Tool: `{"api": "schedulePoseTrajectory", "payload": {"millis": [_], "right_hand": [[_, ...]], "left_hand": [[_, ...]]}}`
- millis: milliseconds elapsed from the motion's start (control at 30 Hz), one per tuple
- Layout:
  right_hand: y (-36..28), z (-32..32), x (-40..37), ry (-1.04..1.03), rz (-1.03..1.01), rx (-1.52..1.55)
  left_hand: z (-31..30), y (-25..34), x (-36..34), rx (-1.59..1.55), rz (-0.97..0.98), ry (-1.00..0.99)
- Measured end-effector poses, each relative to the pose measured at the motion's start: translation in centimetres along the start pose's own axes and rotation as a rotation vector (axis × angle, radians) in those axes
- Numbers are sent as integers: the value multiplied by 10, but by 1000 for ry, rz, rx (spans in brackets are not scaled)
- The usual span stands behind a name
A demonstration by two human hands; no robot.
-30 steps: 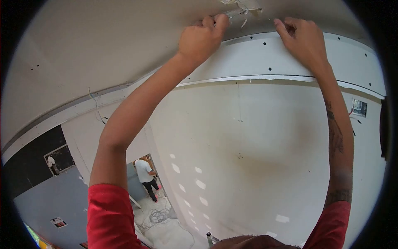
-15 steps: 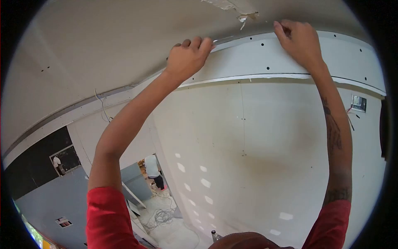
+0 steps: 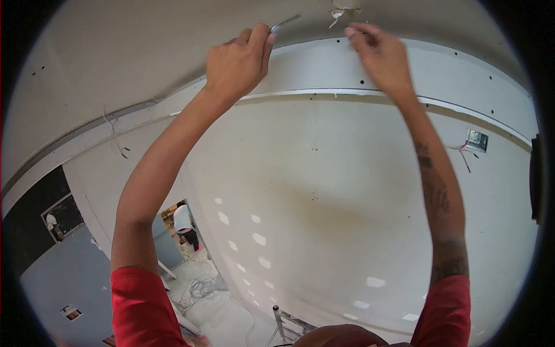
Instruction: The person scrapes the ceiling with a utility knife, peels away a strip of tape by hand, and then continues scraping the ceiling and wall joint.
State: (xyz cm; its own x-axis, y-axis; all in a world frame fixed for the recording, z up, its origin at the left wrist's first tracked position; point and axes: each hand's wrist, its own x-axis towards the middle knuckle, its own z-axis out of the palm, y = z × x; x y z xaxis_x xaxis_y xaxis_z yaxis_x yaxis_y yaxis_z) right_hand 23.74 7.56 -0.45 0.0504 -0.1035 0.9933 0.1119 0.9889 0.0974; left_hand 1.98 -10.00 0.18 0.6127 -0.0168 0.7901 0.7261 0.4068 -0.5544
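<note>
My left hand (image 3: 240, 61) is raised to the ceiling (image 3: 156, 46), its fingers wrapped round a utility knife (image 3: 287, 23) whose thin blade points up and right. My right hand (image 3: 381, 58) is up near the ceiling edge, thumb and fingers pinched together and a little blurred; whatever they hold, if anything, is hidden. Just above and left of it, a torn flap (image 3: 336, 16) hangs from a ragged patch in the ceiling. Behind both hands runs a white plasterboard strip (image 3: 306, 66) with dark screw holes.
Loose wires hang from an electrical box (image 3: 477, 140) on the right and from the strip at left. White filler patches dot the big wall panel (image 3: 347, 168). Below are a metal rail (image 3: 277, 315), coiled cable (image 3: 199, 289) on the floor, and a person (image 3: 184, 222) in a doorway.
My view has shifted. The knife blade has swung away from the strip's top edge and now points up across the ceiling. My right hand has moved left, closer to the torn flap.
</note>
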Motion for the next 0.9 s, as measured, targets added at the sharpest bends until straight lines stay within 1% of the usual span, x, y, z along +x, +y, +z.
{"api": "schedulePoseTrajectory", "payload": {"millis": [33, 100, 133, 200, 267, 333, 433, 500, 533, 600, 633, 700, 733, 800, 867, 900], "right_hand": [[-13, 5, 3, 4, -6, -12], [-32, 15, 6, -173, 510, 644], [-31, 13, 10, -174, 514, 636], [-28, 12, 26, -236, 603, 917], [-16, 10, 36, -243, 611, 877], [-4, 6, 36, -246, 613, 843], [-1, 3, 41, -299, 539, 772], [-6, 0, 32, -311, 535, 546], [-7, -3, 28, -312, 531, 549], [-7, -13, 22, -452, 470, 390], [-8, -15, 15, -456, 465, 393], [-10, -21, 2, -446, 486, 243], [-9, -24, -2, -450, 480, 244], [-8, -30, -6, -477, 530, 227], [-28, -39, -20, -785, 490, 418], [-51, -40, -36, -872, 460, 389]], "left_hand": [[3, 1, -1, -1, -20, -5], [9, 5, -3, -14, -39, -10], [10, 8, -6, -38, -42, -3], [10, 10, -12, -67, -58, 2], [8, 9, -16, -12, -24, -34], [6, 5, -20, -27, -47, -58], [5, -2, -21, -16, -54, -64], [4, -4, -23, -1, -44, -60], [4, -4, -23, -5, -37, -69], [2, -5, -23, -3, -32, -75], [0, -6, -24, -7, -25, -62], [-5, -5, -25, -7, -22, -49], [-8, -4, -26, -13, -19, -62], [-9, -7, -27, -15, -22, -70], [-6, -11, -30, -27, 3, -15], [-4, -13, -30, -25, -1, -9]]}}
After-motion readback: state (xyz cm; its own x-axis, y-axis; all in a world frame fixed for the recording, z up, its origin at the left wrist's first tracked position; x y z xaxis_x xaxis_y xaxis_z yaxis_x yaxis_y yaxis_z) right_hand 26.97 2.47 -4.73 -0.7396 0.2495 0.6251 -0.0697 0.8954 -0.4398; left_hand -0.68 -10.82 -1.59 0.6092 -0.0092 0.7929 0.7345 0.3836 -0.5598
